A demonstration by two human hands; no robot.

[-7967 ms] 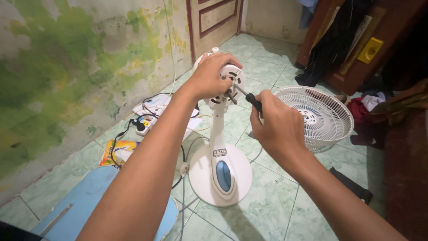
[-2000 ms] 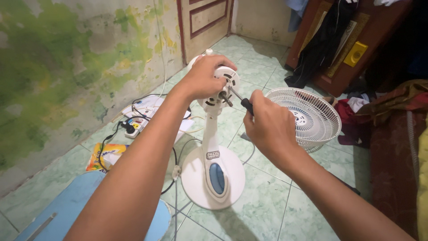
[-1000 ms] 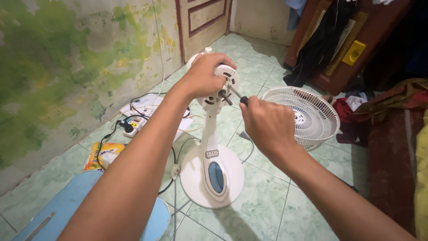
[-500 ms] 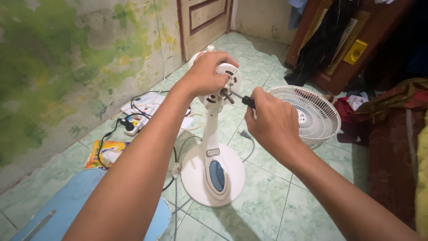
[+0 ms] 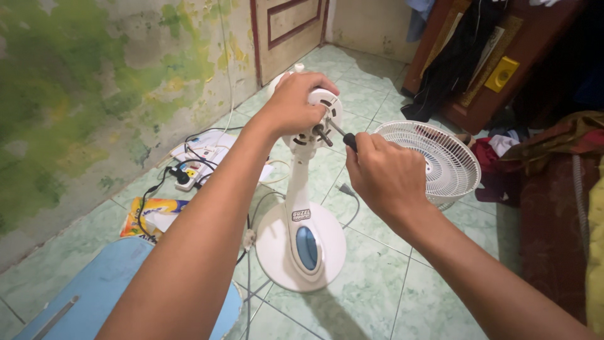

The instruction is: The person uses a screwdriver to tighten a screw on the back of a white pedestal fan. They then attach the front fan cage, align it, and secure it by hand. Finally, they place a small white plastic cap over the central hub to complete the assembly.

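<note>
Now, left hand: fingers closed around motor head.
Right hand: fingers closed on screwdriver, tip at motor face.
Grille: floor, right.

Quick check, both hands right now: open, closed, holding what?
Left hand: closed around the white fan motor housing, steadying it.
Right hand: closed on the black-handled screwdriver, tip at the housing's face.

Glossy white plastic fan motor housing, probably metal shaft, glazed floor tiles.
</note>
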